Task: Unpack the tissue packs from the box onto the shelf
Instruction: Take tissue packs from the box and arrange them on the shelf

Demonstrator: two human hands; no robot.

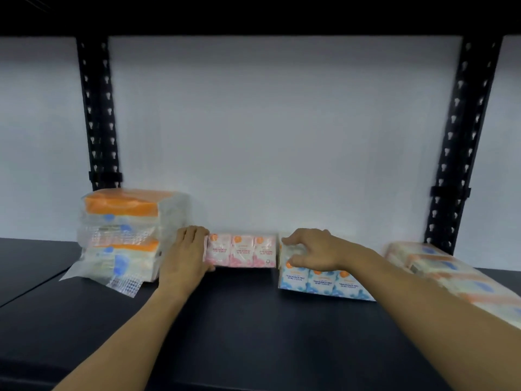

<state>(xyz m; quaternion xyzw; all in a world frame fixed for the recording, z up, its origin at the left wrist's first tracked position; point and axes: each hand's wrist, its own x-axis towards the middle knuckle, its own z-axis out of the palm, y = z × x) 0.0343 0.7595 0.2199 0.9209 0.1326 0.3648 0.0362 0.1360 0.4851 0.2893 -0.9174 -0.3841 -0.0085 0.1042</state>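
A dark shelf [253, 334] is carrying a stack of orange tissue packs [121, 235] at left, a pink mini-tissue pack [242, 251], a blue mini-tissue pack [324, 282], and blurred orange packs [451, 275] at right.

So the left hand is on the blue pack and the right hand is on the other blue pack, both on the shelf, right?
Not quite. The head view shows the left hand against the end of the pink pack, not a blue one. The right hand is on the blue pack, and both packs sit on the shelf.
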